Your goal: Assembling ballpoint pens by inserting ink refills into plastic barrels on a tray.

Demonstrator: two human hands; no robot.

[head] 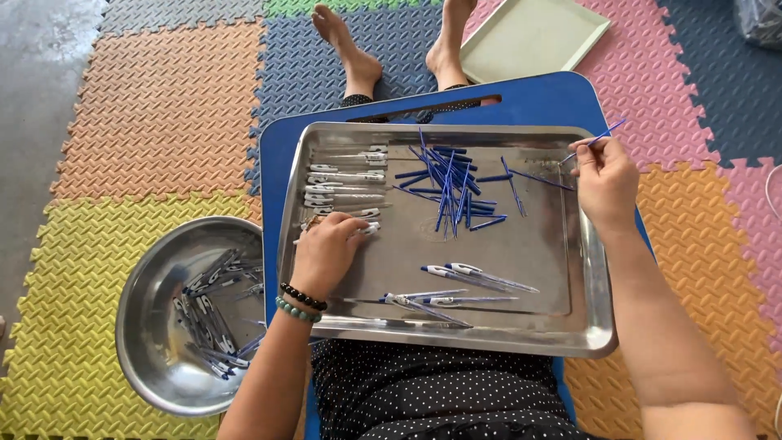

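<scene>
The steel tray (586,326) in the middle of the frame is shiny silver-grey and lies on a bright blue lap board (538,102); the refills (448,183) heaped in its upper middle are deep blue, the pen barrels (346,183) at its upper left are white and clear, and the finished pens (460,285) near its lower edge are clear with blue tips. The round bowl (142,326) at lower left is the same silver. The foam floor mats (155,106) carry an embossed ridged pattern in orange, yellow, blue, pink and green, a pale green tray (529,33) lies at the top, and the clothing (440,391) at the bottom is black with small white dots, beside black and green bead bracelets (300,303).
</scene>
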